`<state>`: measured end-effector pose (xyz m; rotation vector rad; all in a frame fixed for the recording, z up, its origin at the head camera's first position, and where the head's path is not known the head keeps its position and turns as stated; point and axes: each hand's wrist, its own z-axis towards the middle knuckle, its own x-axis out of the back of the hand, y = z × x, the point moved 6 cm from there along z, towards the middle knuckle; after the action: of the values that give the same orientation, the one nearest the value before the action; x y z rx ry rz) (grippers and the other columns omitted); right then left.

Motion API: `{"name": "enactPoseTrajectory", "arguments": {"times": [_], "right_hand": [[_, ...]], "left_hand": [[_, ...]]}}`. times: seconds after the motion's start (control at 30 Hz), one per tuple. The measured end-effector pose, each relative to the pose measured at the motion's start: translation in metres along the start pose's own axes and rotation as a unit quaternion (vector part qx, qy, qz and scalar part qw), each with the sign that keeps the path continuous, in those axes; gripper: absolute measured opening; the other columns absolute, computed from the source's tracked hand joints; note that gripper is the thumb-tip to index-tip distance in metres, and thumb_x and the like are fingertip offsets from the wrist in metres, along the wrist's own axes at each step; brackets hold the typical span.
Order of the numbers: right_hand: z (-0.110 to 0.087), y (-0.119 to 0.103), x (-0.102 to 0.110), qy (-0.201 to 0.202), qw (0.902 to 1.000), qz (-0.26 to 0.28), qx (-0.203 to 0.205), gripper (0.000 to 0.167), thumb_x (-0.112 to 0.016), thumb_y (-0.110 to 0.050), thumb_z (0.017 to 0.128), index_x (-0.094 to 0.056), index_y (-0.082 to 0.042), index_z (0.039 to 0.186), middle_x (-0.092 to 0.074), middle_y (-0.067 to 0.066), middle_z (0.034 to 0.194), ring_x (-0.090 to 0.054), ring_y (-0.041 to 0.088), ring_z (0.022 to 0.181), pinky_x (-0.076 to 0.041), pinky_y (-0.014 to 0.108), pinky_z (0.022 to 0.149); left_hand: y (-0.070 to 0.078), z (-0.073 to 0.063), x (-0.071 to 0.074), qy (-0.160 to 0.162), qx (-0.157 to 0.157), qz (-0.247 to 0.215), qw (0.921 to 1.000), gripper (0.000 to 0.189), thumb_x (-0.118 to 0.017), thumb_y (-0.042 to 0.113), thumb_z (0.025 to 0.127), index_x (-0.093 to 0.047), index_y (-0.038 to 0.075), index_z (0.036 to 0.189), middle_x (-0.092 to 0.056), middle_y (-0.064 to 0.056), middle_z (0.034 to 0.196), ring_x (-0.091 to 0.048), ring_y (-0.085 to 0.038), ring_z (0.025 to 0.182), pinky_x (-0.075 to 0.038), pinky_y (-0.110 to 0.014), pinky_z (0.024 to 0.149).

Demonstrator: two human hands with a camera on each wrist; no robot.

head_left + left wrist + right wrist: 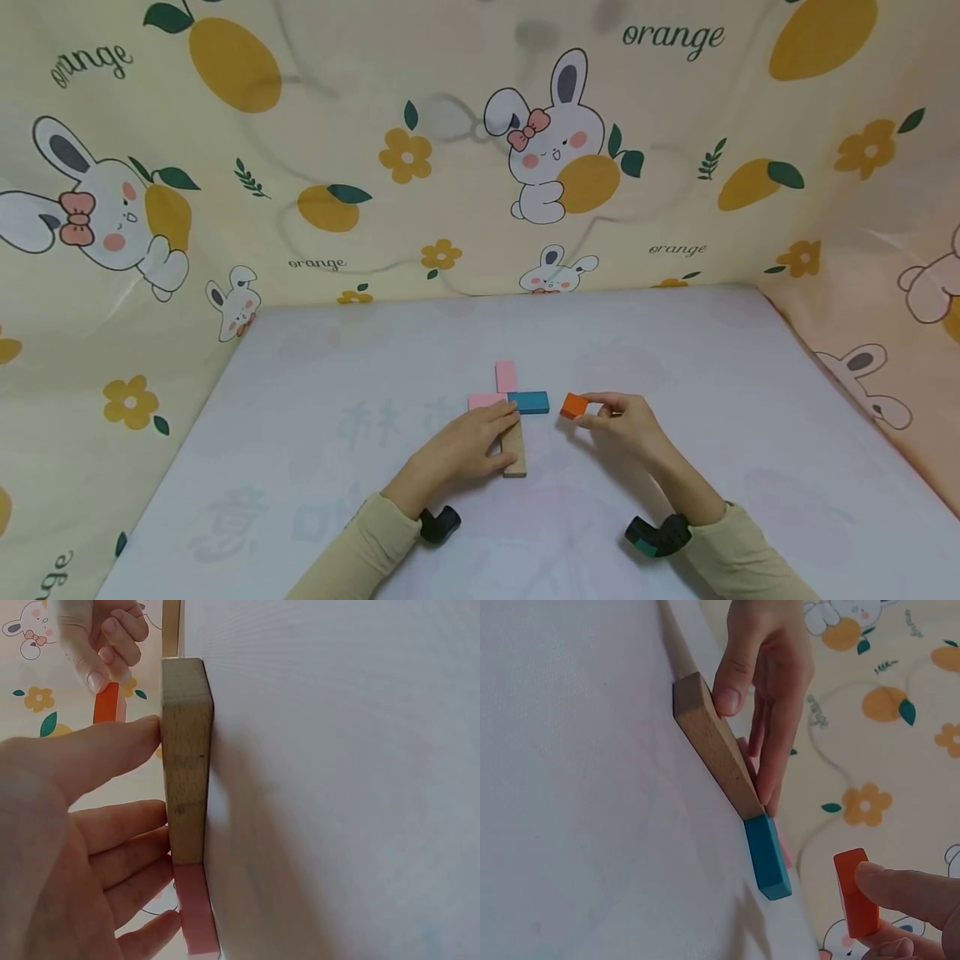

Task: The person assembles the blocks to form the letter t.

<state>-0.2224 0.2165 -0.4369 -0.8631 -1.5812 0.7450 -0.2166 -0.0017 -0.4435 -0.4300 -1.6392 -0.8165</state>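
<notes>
Between thumb and fingertips, my right hand (630, 427) pinches an orange block (573, 407), held above the table to the right of a cross of flat blocks. My left hand (463, 443) rests its thumb and fingertips on the top face of a long natural-wood block (513, 454), the lower arm of that cross. A blue block (532, 402) forms the right arm, one pink block (486, 401) the left, partly under my left fingers, and another pink block (506, 377) the top. In the right wrist view, the blue block (767, 855) meets the wood block's end.
The blocks lie on a white-covered table (337, 517). A patterned cloth (465, 83) with rabbits and oranges rises behind the table and along both sides. Dark wrist cameras sit on the left wrist (440, 525) and the right wrist (658, 536).
</notes>
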Motion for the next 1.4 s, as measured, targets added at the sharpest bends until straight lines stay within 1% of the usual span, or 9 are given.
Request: {"name": "enactPoseTrajectory", "arguments": {"times": [0.17,0.37,0.6,0.87,1.13,1.4], "right_hand": [[-0.003,-0.003,-0.002,-0.003,1.0,0.001,0.004,0.048,-0.075,-0.019,0.082,-0.063,0.003,0.123,-0.043,-0.007,0.063,-0.04,0.007,0.065,-0.031,0.021,0.058],[-0.005,-0.003,-0.005,-0.012,0.9999,0.006,0.005,0.05,-0.075,-0.02,0.083,-0.062,0.003,0.125,-0.042,-0.006,0.063,-0.04,0.007,0.064,-0.031,0.022,0.058],[-0.008,-0.002,-0.008,-0.009,0.9999,-0.012,-0.008,0.048,-0.076,-0.023,0.081,-0.065,-0.001,0.122,-0.044,-0.005,0.064,-0.042,0.01,0.068,-0.032,0.023,0.059],[-0.013,-0.005,-0.011,-0.019,0.9998,0.005,0.003,0.047,-0.075,-0.019,0.082,-0.063,0.004,0.122,-0.044,-0.006,0.063,-0.04,0.007,0.064,-0.032,0.021,0.059],[-0.015,-0.006,-0.013,-0.02,0.9997,0.012,0.011,0.046,-0.075,-0.016,0.081,-0.064,0.005,0.121,-0.044,-0.005,0.065,-0.04,0.006,0.064,-0.032,0.021,0.058],[-0.018,-0.007,-0.017,-0.027,0.9995,0.013,0.013,0.047,-0.076,-0.018,0.081,-0.064,0.004,0.121,-0.044,-0.005,0.065,-0.04,0.006,0.063,-0.032,0.02,0.056]], "left_hand": [[-0.002,0.002,-0.003,-0.007,0.005,0.008,0.9999,0.059,-0.057,0.038,0.095,-0.044,0.009,0.145,-0.038,-0.004,0.156,-0.037,-0.019,0.146,-0.035,-0.034,0.119],[-0.001,0.001,-0.001,-0.004,0.001,0.004,1.0,0.058,-0.057,0.038,0.095,-0.045,0.008,0.144,-0.039,-0.005,0.156,-0.038,-0.02,0.145,-0.035,-0.035,0.119],[-0.002,0.002,-0.001,-0.003,-0.001,0.007,1.0,0.059,-0.058,0.037,0.095,-0.045,0.007,0.144,-0.039,-0.006,0.156,-0.038,-0.02,0.145,-0.036,-0.035,0.119],[-0.001,0.002,-0.001,0.0,-0.007,0.013,0.9999,0.059,-0.058,0.037,0.095,-0.045,0.007,0.144,-0.04,-0.006,0.155,-0.039,-0.02,0.144,-0.036,-0.035,0.119],[-0.001,0.002,-0.001,-0.001,-0.007,0.015,0.9999,0.059,-0.058,0.037,0.095,-0.045,0.007,0.144,-0.04,-0.006,0.155,-0.039,-0.021,0.144,-0.036,-0.035,0.119],[-0.001,0.002,-0.001,0.001,-0.01,0.02,0.9997,0.059,-0.059,0.037,0.095,-0.046,0.007,0.143,-0.041,-0.006,0.154,-0.039,-0.021,0.144,-0.036,-0.035,0.119]]}}
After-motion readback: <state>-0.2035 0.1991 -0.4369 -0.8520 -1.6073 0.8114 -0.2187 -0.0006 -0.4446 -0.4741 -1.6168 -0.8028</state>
